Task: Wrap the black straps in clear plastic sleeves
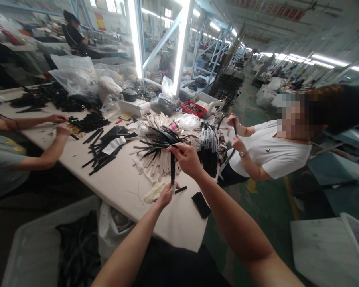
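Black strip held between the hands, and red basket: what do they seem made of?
Black strip: possibly leather or imitation, going by its flat, dull surface; grain too small to tell. Red basket: probably plastic, from its even, bright colour; finish unclear.

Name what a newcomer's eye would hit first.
Likely two glaring light tubes beyond the table, then the pale and black fan of strips on it. Before that, the left hand and right hand hold a black strip between them. At far right is a white-shirted person.
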`<state>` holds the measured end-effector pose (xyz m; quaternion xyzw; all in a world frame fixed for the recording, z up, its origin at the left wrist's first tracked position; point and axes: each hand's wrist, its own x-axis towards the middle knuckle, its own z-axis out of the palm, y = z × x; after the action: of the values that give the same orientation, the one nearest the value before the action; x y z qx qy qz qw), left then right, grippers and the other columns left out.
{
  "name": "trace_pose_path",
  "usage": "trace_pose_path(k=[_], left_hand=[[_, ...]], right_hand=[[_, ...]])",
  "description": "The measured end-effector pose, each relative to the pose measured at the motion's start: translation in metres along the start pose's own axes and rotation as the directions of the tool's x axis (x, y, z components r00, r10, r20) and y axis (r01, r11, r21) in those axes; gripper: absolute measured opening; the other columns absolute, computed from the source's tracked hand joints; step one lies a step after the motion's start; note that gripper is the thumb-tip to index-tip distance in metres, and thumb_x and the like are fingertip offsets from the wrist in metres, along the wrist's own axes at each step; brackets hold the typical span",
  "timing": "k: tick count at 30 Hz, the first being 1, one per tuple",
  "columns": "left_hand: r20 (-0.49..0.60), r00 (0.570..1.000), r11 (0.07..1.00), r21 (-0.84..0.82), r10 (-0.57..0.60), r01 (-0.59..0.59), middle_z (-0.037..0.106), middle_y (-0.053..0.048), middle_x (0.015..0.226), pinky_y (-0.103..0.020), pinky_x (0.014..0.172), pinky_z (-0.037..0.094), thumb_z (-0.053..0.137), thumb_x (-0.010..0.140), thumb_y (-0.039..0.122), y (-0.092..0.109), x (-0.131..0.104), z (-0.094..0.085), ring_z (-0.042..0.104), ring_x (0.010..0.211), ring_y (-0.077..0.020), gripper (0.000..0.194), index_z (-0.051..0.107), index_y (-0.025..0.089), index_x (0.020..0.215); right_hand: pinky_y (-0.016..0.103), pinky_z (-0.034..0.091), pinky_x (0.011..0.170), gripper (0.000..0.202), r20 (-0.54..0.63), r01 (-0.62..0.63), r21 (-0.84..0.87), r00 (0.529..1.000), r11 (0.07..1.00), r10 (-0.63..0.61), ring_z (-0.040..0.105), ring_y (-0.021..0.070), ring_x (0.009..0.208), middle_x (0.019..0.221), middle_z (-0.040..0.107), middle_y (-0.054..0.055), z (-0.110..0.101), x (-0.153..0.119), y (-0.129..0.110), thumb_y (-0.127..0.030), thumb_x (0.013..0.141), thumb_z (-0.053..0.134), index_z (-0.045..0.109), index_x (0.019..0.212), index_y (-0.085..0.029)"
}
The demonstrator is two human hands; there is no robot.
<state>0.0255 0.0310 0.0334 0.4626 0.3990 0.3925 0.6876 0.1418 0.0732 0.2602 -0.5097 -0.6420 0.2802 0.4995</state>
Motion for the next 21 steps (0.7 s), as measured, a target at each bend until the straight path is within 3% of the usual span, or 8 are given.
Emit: trace_pose_path(k=[6,7,9,11,12,14,17,21], left_hand=[[-0.061,0.997,0.962,-0.271,-0.053,0.034,0.049,0.004,0.062,-0.024,0.051,0.043,0.055,0.091,0.04,0.002,0.005,-0.023,0.047,0.048,-0.0109,0.021,0.056,0.019,0.089],[-0.076,0.994,0.927,-0.373,-0.08,0.046,0.047,0.005,0.062,-0.022,0.049,0.042,0.055,0.091,0.037,0.006,0.008,-0.035,0.045,0.046,-0.0096,0.018,0.055,0.019,0.091],[-0.089,0.984,0.815,-0.574,-0.151,0.074,0.045,0.006,0.062,-0.019,0.046,0.038,0.056,0.089,0.028,0.013,0.013,-0.06,0.041,0.045,-0.0076,0.01,0.054,0.019,0.091],[-0.105,0.973,0.723,-0.686,-0.205,0.079,0.047,0.005,0.063,-0.018,0.045,0.036,0.055,0.088,0.02,0.014,0.015,-0.079,0.041,0.044,-0.0065,0.005,0.055,0.018,0.092],[-0.13,0.968,0.716,-0.696,-0.214,0.065,0.049,0.005,0.064,-0.018,0.046,0.038,0.053,0.088,0.018,0.012,0.013,-0.085,0.043,0.045,-0.0065,0.005,0.055,0.018,0.093],[-0.172,0.949,0.715,-0.695,-0.265,0.074,0.055,0.002,0.068,-0.019,0.049,0.043,0.05,0.088,0.017,0.001,0.003,-0.086,0.05,0.049,-0.0079,0.007,0.054,0.018,0.093],[-0.188,0.902,0.71,-0.684,-0.389,0.164,0.059,0.0,0.068,-0.022,0.047,0.045,0.055,0.086,0.019,-0.026,-0.024,-0.071,0.056,0.05,-0.0116,0.004,0.053,0.017,0.089],[-0.228,0.883,0.725,-0.668,-0.411,0.165,0.05,0.005,0.058,-0.018,0.039,0.033,0.059,0.084,0.016,-0.046,-0.046,-0.062,0.042,0.037,-0.007,0.009,0.051,0.017,0.088]], right_hand=[[0.032,0.051,0.089,0.057,0.044,-0.17,0.02,0.985,0.985,0.169,0.064,0.0204,0.106,0.129,0.063,0.011,-0.005,-0.038,0.046,-0.051,0.091,0.062,0.053,0.138,-0.02],[0.036,0.047,0.098,0.065,0.136,-0.234,-0.031,0.962,0.972,0.236,0.059,0.0236,0.118,0.138,0.057,0.013,-0.003,-0.058,0.061,-0.051,0.087,0.067,0.05,0.141,-0.02],[0.043,0.039,0.109,0.069,0.42,-0.361,-0.149,0.82,0.921,0.389,0.052,0.0282,0.129,0.141,0.056,0.013,0.012,-0.108,0.091,-0.05,0.08,0.074,0.054,0.138,-0.02],[0.043,0.041,0.107,0.064,0.575,-0.443,-0.206,0.667,0.873,0.474,0.058,0.0286,0.123,0.13,0.065,0.01,0.039,-0.158,0.114,-0.045,0.075,0.079,0.059,0.132,-0.023],[0.041,0.045,0.102,0.052,0.585,-0.488,-0.197,0.638,0.851,0.501,0.063,0.027,0.113,0.119,0.07,0.008,0.057,-0.179,0.122,-0.04,0.076,0.078,0.064,0.122,-0.022],[0.034,0.053,0.084,0.022,0.502,-0.633,-0.162,0.608,0.757,0.615,0.069,0.0206,0.083,0.085,0.072,0.006,0.093,-0.209,0.131,-0.033,0.088,0.062,0.067,0.102,-0.017],[0.028,0.052,0.057,0.033,0.431,-0.722,-0.164,0.56,0.672,0.707,0.054,0.0137,0.049,0.06,0.058,-0.001,0.135,-0.225,0.134,-0.029,0.099,0.03,0.06,0.097,-0.015],[0.025,0.046,0.054,0.036,0.439,-0.703,-0.204,0.557,0.682,0.705,0.049,0.0135,0.048,0.055,0.05,-0.002,0.155,-0.225,0.132,-0.03,0.1,0.031,0.057,0.079,-0.017]])
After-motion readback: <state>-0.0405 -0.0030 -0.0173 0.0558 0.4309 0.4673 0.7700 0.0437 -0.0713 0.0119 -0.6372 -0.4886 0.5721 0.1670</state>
